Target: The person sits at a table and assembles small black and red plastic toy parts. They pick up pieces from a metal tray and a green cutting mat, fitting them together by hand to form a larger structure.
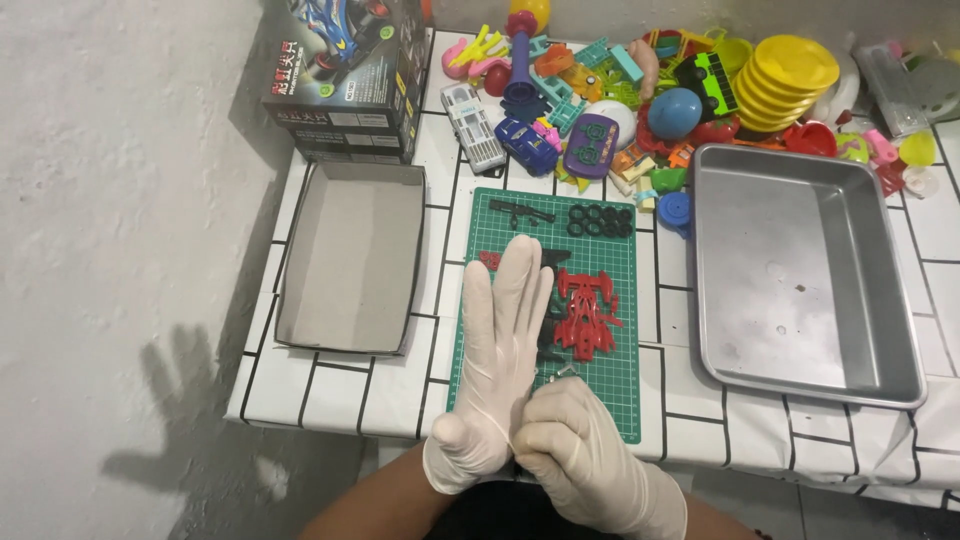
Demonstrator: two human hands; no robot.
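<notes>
Left hand (500,340): gloved in pale latex, fingers straight and spread upward, palm flat, holding nothing. Right hand (570,440): gloved alike, fingers curled and pinching the left glove near the base of the palm, just above the wrist (the two hands touch there).

Green cutting mat (620,385): directly beneath the hands, lying on the surface (690,425), a white cloth ruled with black lines. On the mat: red plastic parts frame (588,312), just right of the left hand's fingers; dark parts beside it, partly hidden by the hand; a row of black tyres (600,221) at the mat's far right corner; a black strip part (521,212) at its far left.

Left of mat: open cardboard box tray (350,255), grey inside. Behind it: dark printed box (345,85) showing a model car.

Right of mat: metal baking tray (800,270), rectangular.

Far edge of surface: heap of mixed coloured plastic toys (620,90), including a stack of yellow plates (785,80), a blue egg (673,112), a blue toy car (525,143).
</notes>
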